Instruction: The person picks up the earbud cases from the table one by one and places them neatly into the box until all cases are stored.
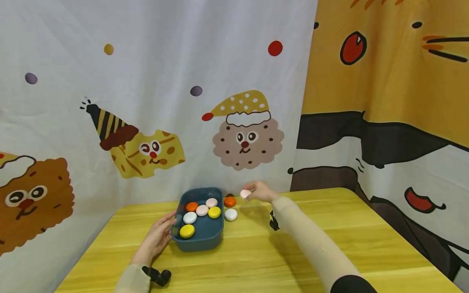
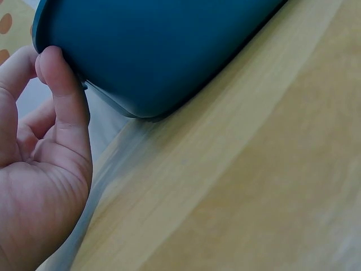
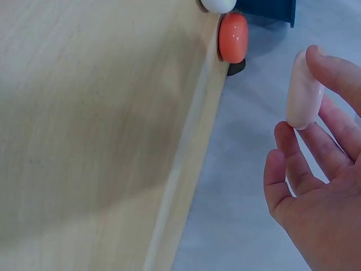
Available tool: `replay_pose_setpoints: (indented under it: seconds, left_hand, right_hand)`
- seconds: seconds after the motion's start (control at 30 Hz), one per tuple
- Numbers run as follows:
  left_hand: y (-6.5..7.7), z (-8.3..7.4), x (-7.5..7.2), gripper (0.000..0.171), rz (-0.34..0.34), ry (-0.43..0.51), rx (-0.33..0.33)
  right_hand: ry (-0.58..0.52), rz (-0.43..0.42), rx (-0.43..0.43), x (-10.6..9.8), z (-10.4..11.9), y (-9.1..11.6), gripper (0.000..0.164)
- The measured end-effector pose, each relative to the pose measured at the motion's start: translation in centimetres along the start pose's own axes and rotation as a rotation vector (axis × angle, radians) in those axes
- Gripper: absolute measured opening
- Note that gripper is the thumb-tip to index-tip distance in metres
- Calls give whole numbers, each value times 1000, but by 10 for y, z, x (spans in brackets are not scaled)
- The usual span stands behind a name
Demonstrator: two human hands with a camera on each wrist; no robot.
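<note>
A dark blue rectangular bin (image 1: 199, 243) sits on the wooden table, holding several glossy rounded discs: an orange disc (image 1: 192, 206), a white disc (image 1: 189, 218), two yellow ones and two pale pink ones. At the bin's left side my left hand (image 1: 158, 234) pinches its rim, thumb against the outer wall (image 2: 141, 51) in the left wrist view. Above the table's far edge, right of the bin, my right hand (image 1: 261, 191) holds a pale pink disc (image 3: 304, 93) on edge between thumb and fingers.
Just right of the bin lie another orange disc (image 1: 230, 201) and another white disc (image 1: 231, 215). A small dark round thing (image 3: 237, 68) shows behind that orange disc. A printed curtain (image 1: 154, 81) hangs right behind the table's (image 1: 256, 260) far edge.
</note>
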State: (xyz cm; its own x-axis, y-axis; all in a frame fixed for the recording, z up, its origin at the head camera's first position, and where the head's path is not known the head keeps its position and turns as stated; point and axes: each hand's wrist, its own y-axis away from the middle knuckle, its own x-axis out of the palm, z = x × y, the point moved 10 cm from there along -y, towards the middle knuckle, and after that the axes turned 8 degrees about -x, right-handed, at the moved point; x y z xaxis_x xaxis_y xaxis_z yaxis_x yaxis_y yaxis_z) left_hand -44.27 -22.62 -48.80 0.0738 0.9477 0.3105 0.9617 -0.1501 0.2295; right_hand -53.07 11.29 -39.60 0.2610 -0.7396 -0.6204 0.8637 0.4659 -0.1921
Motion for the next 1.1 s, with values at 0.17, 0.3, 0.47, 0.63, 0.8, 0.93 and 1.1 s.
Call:
replay_pose_setpoints:
  seconds: [0.17,0.3,0.47,0.63,0.8,0.93,1.1]
  left_hand:
    - [1,-3,3,62,38,6,12]
    - [0,-5,1,62,40,0,24]
    - [0,-5,-3,61,27,13,25]
    - [0,-3,-4,61,25,16,20]
    - [0,-1,-3,61,17,3,18]
    - [0,0,-2,62,5,13,8]
    - [0,-1,0,60,23,13,16]
  right_hand:
    - [-6,20,-1,-5,10,-2,53]
    - [10,19,-23,-8,17,-5,52]
    - [26,6,-32,-10,26,-7,51]
    - [32,18,-44,-8,36,-9,51]
    - [36,25,-49,-6,39,-9,51]
    - [40,28,-54,-7,37,-10,51]
    - [47,32,-46,-6,37,-11,51]
